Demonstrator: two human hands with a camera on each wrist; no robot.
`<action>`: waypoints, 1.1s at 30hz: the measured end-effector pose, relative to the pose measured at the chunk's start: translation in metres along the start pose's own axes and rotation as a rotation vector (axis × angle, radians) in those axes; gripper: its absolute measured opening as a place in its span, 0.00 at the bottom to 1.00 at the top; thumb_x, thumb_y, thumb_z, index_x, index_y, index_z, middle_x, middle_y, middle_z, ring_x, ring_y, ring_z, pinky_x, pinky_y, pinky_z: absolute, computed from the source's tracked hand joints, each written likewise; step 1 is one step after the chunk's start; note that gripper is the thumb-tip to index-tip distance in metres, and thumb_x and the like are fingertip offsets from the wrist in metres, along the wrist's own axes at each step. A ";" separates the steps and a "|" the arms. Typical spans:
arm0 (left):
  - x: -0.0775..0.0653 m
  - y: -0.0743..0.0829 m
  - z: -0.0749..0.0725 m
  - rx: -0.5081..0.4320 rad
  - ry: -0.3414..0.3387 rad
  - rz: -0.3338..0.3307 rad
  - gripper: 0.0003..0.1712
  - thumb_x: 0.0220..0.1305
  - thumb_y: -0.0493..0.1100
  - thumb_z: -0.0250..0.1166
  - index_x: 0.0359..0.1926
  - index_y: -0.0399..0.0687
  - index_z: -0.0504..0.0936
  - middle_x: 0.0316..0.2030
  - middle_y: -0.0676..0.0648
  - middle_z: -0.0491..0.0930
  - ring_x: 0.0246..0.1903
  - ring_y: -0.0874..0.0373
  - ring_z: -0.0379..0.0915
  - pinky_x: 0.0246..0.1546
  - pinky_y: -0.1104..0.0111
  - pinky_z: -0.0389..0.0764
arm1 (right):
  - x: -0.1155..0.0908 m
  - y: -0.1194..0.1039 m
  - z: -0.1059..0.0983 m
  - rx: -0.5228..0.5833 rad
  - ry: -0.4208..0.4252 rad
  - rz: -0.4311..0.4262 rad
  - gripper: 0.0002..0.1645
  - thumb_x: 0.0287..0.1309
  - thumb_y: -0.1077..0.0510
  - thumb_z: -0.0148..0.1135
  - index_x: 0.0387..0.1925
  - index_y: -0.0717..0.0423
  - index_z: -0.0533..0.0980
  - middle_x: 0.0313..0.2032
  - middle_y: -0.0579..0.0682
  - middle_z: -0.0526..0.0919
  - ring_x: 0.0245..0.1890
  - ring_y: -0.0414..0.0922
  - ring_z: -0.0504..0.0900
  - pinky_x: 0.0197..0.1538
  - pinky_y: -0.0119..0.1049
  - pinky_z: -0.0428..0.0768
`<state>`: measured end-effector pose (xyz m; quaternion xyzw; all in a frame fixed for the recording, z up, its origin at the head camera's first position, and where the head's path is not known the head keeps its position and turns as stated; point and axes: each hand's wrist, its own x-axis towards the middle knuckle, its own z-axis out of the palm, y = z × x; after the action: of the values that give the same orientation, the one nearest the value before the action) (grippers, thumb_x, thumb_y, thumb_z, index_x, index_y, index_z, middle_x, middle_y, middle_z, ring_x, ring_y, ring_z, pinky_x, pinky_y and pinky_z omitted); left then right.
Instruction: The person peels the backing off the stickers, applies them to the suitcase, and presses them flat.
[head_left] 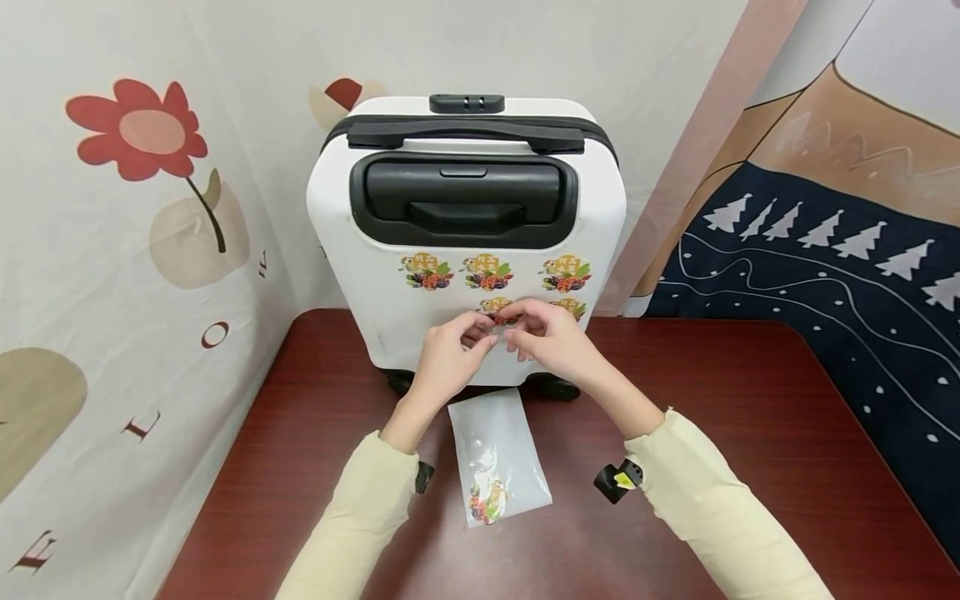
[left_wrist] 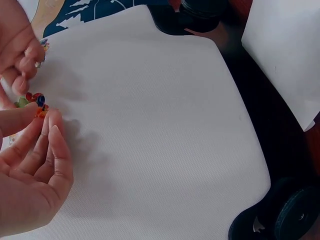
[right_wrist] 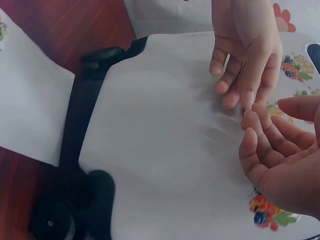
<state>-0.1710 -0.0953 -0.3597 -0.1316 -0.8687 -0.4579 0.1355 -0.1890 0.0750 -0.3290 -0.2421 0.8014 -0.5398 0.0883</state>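
A white suitcase (head_left: 420, 350) stands upright, its front bearing several fruit stickers (head_left: 566, 273). Before its lower front, my left hand (head_left: 452, 350) pinches a small fruit sticker (left_wrist: 39, 106) between thumb and fingertips. My right hand (head_left: 551, 337) is held opposite, fingers loosely bent, with its fingertips right at the sticker's edge in the right wrist view. Both hands partly cover the lower row of stickers in the head view. Below them lies a clear plastic sheet (head_left: 498, 442) with a fruit sticker (head_left: 487, 502) near its front edge.
The suitcase rests on a dark red wooden table (head_left: 712, 400), its black wheels (head_left: 551, 386) at the bottom. Its black handle recess (head_left: 465, 200) is above the stickers. A printed curtain (head_left: 247, 150) hangs behind and at the left; a dark blue cloth (head_left: 810, 267) hangs at the right.
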 end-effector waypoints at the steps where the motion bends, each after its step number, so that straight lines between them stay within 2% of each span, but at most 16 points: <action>1: 0.000 0.000 0.000 -0.002 -0.001 -0.006 0.07 0.57 0.39 0.63 0.38 0.43 0.81 0.28 0.48 0.81 0.27 0.58 0.77 0.30 0.68 0.77 | -0.001 0.001 -0.001 -0.004 0.008 0.005 0.15 0.58 0.64 0.56 0.47 0.64 0.74 0.25 0.57 0.79 0.23 0.52 0.77 0.29 0.37 0.75; 7: -0.001 0.000 -0.003 -0.002 0.000 -0.022 0.07 0.58 0.40 0.63 0.38 0.42 0.81 0.29 0.47 0.81 0.28 0.57 0.77 0.31 0.66 0.78 | -0.005 0.003 -0.006 -0.028 0.030 0.009 0.12 0.58 0.65 0.56 0.44 0.68 0.74 0.24 0.64 0.78 0.22 0.55 0.76 0.28 0.34 0.74; 11: -0.002 -0.001 -0.003 0.006 0.002 -0.025 0.07 0.58 0.40 0.63 0.37 0.42 0.80 0.29 0.47 0.81 0.28 0.57 0.77 0.31 0.66 0.78 | -0.004 -0.001 -0.005 -0.022 0.008 -0.023 0.13 0.58 0.65 0.56 0.45 0.66 0.74 0.24 0.59 0.78 0.23 0.54 0.77 0.29 0.37 0.76; 17: -0.002 -0.001 -0.003 0.010 0.008 -0.015 0.06 0.58 0.39 0.63 0.36 0.42 0.80 0.27 0.47 0.81 0.27 0.57 0.77 0.30 0.67 0.78 | 0.001 -0.009 -0.002 -0.032 -0.058 -0.069 0.21 0.57 0.66 0.56 0.54 0.59 0.71 0.26 0.55 0.80 0.24 0.52 0.77 0.31 0.40 0.77; 21: -0.002 -0.002 -0.003 0.012 0.002 -0.019 0.06 0.58 0.40 0.62 0.37 0.43 0.79 0.27 0.48 0.81 0.27 0.58 0.77 0.30 0.67 0.77 | 0.002 -0.009 -0.002 -0.051 -0.058 -0.044 0.22 0.57 0.66 0.56 0.55 0.58 0.70 0.27 0.57 0.80 0.24 0.48 0.78 0.32 0.39 0.77; 29: -0.003 0.000 -0.004 0.012 -0.006 -0.038 0.07 0.59 0.41 0.62 0.38 0.43 0.79 0.29 0.47 0.81 0.29 0.57 0.77 0.32 0.65 0.77 | -0.006 -0.004 -0.009 -0.069 -0.019 -0.024 0.17 0.59 0.64 0.55 0.51 0.62 0.72 0.25 0.56 0.79 0.24 0.54 0.77 0.30 0.41 0.76; 33: -0.003 0.000 -0.004 0.008 0.004 -0.052 0.06 0.59 0.41 0.62 0.37 0.44 0.79 0.29 0.48 0.81 0.28 0.58 0.77 0.32 0.66 0.77 | -0.010 0.002 -0.012 -0.093 0.001 0.022 0.15 0.59 0.63 0.55 0.47 0.65 0.74 0.22 0.52 0.79 0.24 0.55 0.77 0.29 0.38 0.75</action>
<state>-0.1674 -0.0993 -0.3586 -0.1076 -0.8735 -0.4580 0.1256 -0.1860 0.0899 -0.3276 -0.2367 0.8282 -0.5012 0.0825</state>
